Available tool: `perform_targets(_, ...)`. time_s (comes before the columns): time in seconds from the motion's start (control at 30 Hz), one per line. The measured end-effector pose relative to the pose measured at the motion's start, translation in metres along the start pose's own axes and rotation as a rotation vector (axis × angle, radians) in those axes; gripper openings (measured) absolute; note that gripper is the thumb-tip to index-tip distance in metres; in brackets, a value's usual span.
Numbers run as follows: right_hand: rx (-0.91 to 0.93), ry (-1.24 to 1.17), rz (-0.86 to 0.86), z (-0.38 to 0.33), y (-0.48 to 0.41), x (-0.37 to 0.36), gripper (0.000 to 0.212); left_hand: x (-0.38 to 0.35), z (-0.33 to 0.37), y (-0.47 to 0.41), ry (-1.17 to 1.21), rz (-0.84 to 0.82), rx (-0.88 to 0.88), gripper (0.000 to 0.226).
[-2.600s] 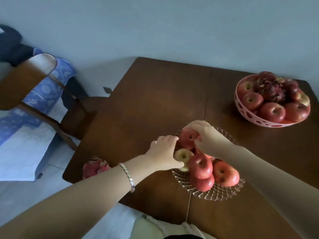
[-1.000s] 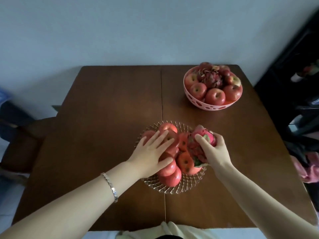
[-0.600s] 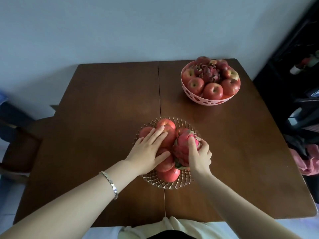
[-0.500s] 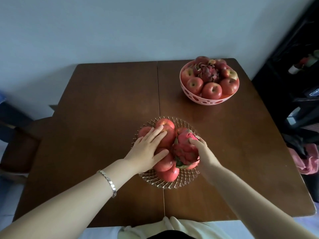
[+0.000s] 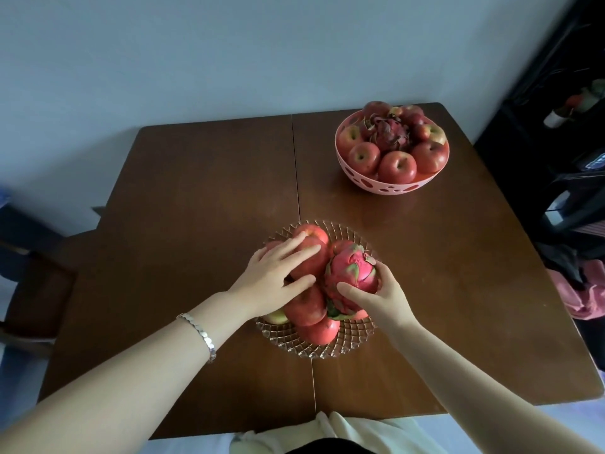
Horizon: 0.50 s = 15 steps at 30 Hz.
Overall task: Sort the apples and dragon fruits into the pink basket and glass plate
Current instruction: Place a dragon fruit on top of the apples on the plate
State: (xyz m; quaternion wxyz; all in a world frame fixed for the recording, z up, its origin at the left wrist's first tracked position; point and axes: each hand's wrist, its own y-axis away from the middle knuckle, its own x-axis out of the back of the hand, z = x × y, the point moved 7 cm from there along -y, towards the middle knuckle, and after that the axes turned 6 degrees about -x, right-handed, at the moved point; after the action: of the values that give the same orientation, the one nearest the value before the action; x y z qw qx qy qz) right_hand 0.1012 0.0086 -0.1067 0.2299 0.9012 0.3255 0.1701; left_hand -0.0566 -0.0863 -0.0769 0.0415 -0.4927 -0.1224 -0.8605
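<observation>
text: none readable | labels: none | numbers: none

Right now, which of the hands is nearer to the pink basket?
The right hand, though neither touches the pink basket. It grips the dragon fruit on the glass plate, below the basket. The left hand lies on the apples, farther left.

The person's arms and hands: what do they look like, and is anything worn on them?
Both forearms are bare, with no sleeves in view. The left hand has a slim silver bracelet of small linked segments around its wrist. The right hand and its wrist carry nothing that can be seen: no watch, glove or bracelet. No rings show on the fingers of either hand.
</observation>
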Motion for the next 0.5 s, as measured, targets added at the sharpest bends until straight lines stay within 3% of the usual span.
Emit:
perform_targets(0.07, 0.044, -0.007, 0.029, -0.003, 0.002, 0.002, 0.065, -0.001, -0.002, -0.005, 0.052, -0.007, 0.068, 0.059)
perform_targets(0.17, 0.072, -0.003, 0.066, -0.004, 0.003, 0.003, 0.077, 0.001, 0.000, -0.015, 0.057, -0.001, 0.100, 0.062)
perform_targets(0.3, 0.152, 0.078, 0.080, -0.012, -0.002, 0.004, 0.068, 0.006, 0.006, -0.015, 0.029, 0.113, 0.113, 0.059)
perform_targets(0.5, 0.037, 0.264, 0.008, -0.019, -0.025, -0.001, 0.072, 0.007, 0.011, -0.009, 0.015, 0.318, 0.247, 0.050)
